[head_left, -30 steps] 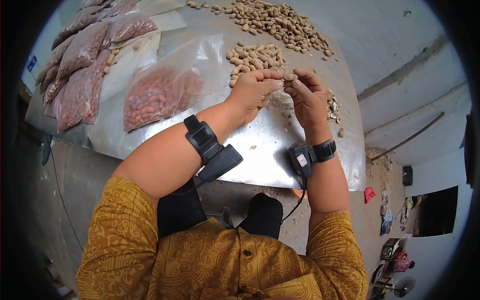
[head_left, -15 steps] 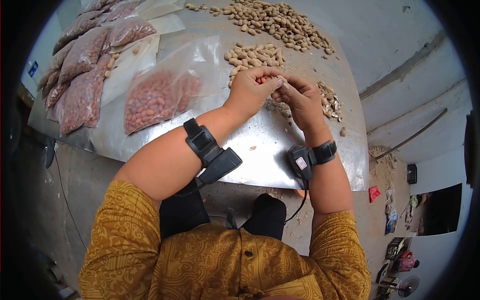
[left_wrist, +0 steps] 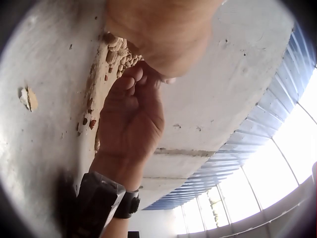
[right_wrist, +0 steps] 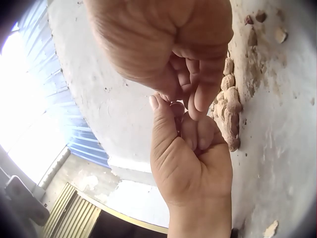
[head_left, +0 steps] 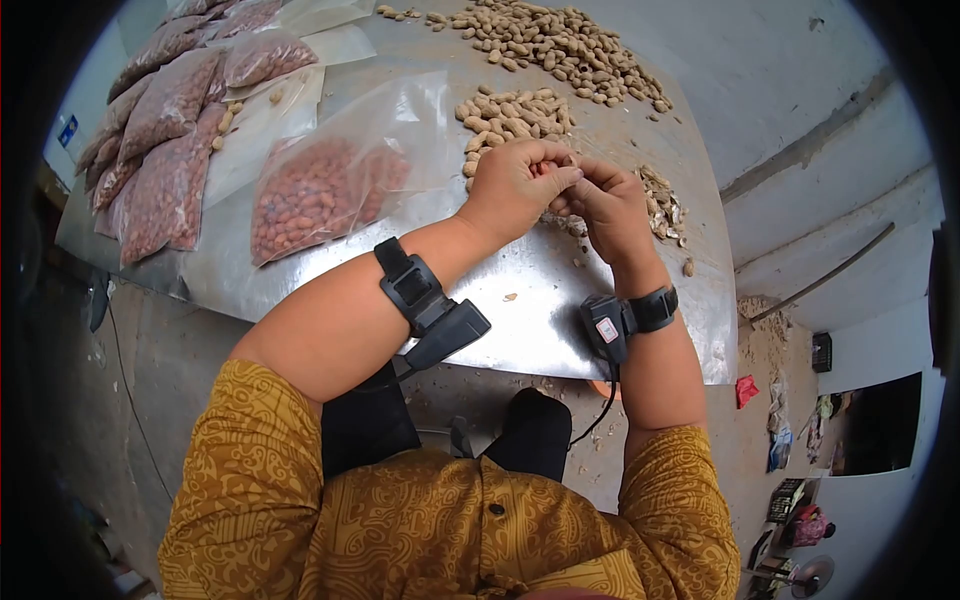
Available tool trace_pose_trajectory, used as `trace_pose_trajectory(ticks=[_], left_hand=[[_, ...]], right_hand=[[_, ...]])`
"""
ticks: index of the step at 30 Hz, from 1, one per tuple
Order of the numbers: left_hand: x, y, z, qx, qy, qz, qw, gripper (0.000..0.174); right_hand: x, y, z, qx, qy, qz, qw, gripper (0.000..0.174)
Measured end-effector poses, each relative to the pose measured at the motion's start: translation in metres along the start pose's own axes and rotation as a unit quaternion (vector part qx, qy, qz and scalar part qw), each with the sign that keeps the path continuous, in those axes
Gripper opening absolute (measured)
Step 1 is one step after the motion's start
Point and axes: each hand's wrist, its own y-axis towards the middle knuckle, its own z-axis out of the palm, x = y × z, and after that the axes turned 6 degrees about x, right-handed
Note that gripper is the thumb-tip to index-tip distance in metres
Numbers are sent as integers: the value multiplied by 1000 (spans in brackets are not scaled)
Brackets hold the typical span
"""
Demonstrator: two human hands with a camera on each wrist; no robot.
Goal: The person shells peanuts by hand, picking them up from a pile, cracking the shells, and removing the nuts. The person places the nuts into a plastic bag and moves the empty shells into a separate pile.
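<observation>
In the head view my left hand (head_left: 503,192) and right hand (head_left: 617,215) meet over the metal table (head_left: 520,330). Red peanut kernels (head_left: 543,169) show within the curled fingers of the left hand. Thumb and fingers of the right hand pinch at the left fingertips, around a peanut mostly hidden by both hands. Just behind them lies a small heap of unshelled peanuts (head_left: 515,112). Broken shells (head_left: 662,208) lie beside the right hand. In the right wrist view, the left hand's thumb and fingers touch those of the right hand, with peanuts (right_wrist: 230,106) beyond.
A clear bag of red kernels (head_left: 310,205) lies left of the hands. Further left, filled bags (head_left: 165,110) are stacked, with empty plastic bags (head_left: 265,125) beside them. A larger peanut heap (head_left: 560,45) spreads along the table's far side. The table's right edge faces a wall (head_left: 810,130).
A second ago the hands held a pale shell between their fingertips; it no longer shows. The fingertips have closed together, and red kernels have come into view in the left hand.
</observation>
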Motion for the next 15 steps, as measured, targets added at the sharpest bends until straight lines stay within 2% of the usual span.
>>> trace_pose_trajectory(ticks=[7,13,15], left_hand=[[-6,-2,1,-10,-14,-14,1000,16],[-4,-1,1,-30,21,-8,999,14],[-4,-1,2,-33,-4,-11,999,14]], right_hand=[[0,-2,9,-44,-88,-33,995,16],[1,-4,15,-67,-91,-31,993,16],[1,-3,16,-73,-63,-29,995,16]])
